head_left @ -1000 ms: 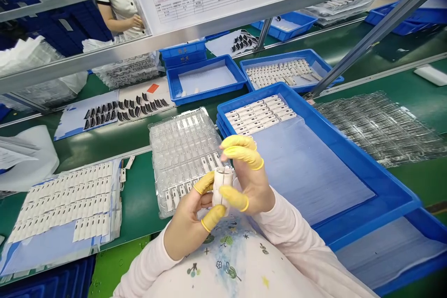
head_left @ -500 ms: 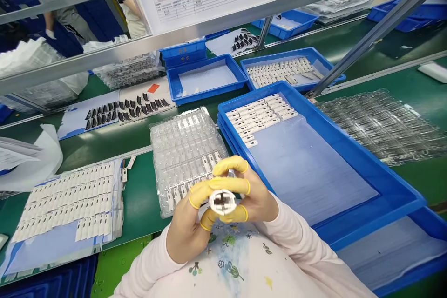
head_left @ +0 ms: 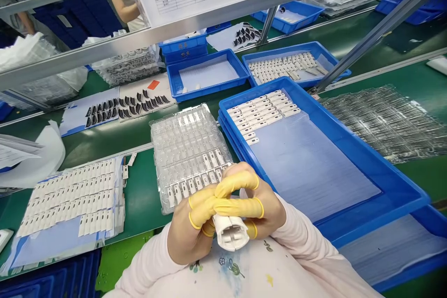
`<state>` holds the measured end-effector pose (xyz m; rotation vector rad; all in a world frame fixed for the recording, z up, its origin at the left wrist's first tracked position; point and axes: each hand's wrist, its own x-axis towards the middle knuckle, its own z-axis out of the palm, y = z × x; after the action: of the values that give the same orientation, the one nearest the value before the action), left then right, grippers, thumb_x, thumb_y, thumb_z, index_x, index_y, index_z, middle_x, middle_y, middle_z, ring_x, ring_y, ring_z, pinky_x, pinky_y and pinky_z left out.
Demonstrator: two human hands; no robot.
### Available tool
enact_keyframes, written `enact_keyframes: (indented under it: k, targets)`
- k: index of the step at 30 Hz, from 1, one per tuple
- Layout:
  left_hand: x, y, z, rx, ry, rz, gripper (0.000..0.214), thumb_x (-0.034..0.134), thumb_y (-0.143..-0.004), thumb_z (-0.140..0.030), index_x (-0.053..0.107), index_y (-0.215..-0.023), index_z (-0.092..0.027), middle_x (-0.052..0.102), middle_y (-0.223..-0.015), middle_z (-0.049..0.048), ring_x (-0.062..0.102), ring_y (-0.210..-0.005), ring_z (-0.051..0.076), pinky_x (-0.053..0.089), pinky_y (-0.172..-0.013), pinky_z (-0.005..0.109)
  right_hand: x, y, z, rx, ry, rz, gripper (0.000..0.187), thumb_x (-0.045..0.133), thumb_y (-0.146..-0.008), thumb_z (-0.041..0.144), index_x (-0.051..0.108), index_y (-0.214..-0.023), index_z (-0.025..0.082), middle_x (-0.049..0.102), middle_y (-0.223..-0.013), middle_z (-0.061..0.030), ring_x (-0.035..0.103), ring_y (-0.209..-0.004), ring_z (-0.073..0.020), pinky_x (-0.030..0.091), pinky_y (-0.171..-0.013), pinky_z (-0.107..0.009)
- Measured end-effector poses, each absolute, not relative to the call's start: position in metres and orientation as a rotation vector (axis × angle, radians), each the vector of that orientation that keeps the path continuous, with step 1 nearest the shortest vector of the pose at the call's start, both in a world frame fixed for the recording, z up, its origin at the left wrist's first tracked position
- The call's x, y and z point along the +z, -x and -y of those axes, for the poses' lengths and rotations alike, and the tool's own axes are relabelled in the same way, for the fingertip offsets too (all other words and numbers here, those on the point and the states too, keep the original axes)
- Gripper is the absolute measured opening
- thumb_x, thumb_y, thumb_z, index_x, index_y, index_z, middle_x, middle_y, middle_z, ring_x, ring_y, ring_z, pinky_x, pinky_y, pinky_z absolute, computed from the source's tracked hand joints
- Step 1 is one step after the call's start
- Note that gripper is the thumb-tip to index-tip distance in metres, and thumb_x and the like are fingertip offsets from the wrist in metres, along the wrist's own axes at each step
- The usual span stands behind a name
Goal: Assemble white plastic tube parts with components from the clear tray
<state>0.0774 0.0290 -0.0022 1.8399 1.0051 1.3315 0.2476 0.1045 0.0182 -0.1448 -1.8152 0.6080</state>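
Observation:
Close to my chest, my left hand and my right hand both grip a white plastic housing, their fingers closed around it. Its hollow oval end faces me and shows ribs inside; the far part is covered by my fingers. Yellow finger cots cover several fingertips on both hands. Just beyond my hands lies a clear blister tray, with white slotted parts in its nearer rows. To the right, a blue tray holds rows of similar white parts at its far left corner.
At left, many white parts lie in rows on a sheet. Black curved pieces rest behind the blister tray. More blue bins stand farther back. A metal post slants at right, near stacked clear trays. A person's arm shows behind the frame.
The housing has come lower and tilted, so more of its side and ribbed opening shows. My fingers have shifted along it, both hands still gripping. The view has moved slightly.

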Motion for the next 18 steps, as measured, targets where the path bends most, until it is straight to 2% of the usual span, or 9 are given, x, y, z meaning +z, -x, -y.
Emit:
enact_keyframes:
  k: [3, 7, 10, 14, 18]
  targets:
    - [0.003, -0.08, -0.031, 1.415, -2.036, -0.954, 0.047, 0.063, -0.088, -0.009, 0.06, -0.132, -0.023, 0.076, -0.115, 0.0118, 0.074, -0.106, 0.026, 0.062, -0.083, 0.033, 0.018, -0.247, -0.105, 0.59, 0.14, 1.811, 0.019, 0.054, -0.099, 0.033, 0.065, -0.107, 0.019, 0.06, -0.097, -0.0049, 0.06, -0.083, -0.0131, 0.056, -0.076, -0.027]
    - [0.01, -0.083, -0.036, 1.463, -2.121, -0.971, 0.044, 0.061, -0.091, -0.011, 0.057, -0.134, -0.02, 0.076, -0.11, 0.0124, 0.075, -0.101, 0.023, 0.063, -0.079, 0.03, 0.019, -0.247, -0.106, 0.571, 0.148, 1.823, 0.019, 0.054, -0.099, 0.033, 0.065, -0.105, 0.019, 0.06, -0.097, -0.005, 0.06, -0.079, -0.0123, 0.056, -0.074, -0.026]
    - [0.009, -0.083, -0.037, 1.484, -2.132, -0.972, 0.049, 0.065, -0.088, -0.012, 0.056, -0.135, -0.021, 0.076, -0.11, 0.0116, 0.075, -0.101, 0.023, 0.063, -0.079, 0.03, 0.019, -0.249, -0.104, 0.586, 0.156, 1.826, 0.019, 0.054, -0.1, 0.033, 0.065, -0.107, 0.019, 0.062, -0.098, -0.0056, 0.062, -0.085, -0.0131, 0.056, -0.076, -0.027]
    - [0.003, -0.082, -0.035, 1.504, -2.087, -0.978, 0.044, 0.063, -0.091, -0.016, 0.059, -0.134, -0.024, 0.077, -0.111, 0.0106, 0.075, -0.099, 0.023, 0.063, -0.079, 0.032, 0.019, -0.25, -0.102, 0.571, 0.167, 1.83, 0.019, 0.055, -0.099, 0.033, 0.065, -0.106, 0.018, 0.063, -0.099, -0.0068, 0.065, -0.092, -0.0139, 0.056, -0.081, -0.028]
    - [0.003, -0.081, -0.033, 1.533, -1.977, -1.028, 0.041, 0.065, -0.091, -0.017, 0.061, -0.13, -0.026, 0.076, -0.113, 0.0097, 0.073, -0.102, 0.024, 0.06, -0.086, 0.037, 0.015, -0.251, -0.104, 0.592, 0.219, 1.737, 0.015, 0.069, -0.092, 0.031, 0.065, -0.1, 0.019, 0.064, -0.09, -0.0045, 0.065, -0.078, -0.0136, 0.055, -0.071, -0.027]
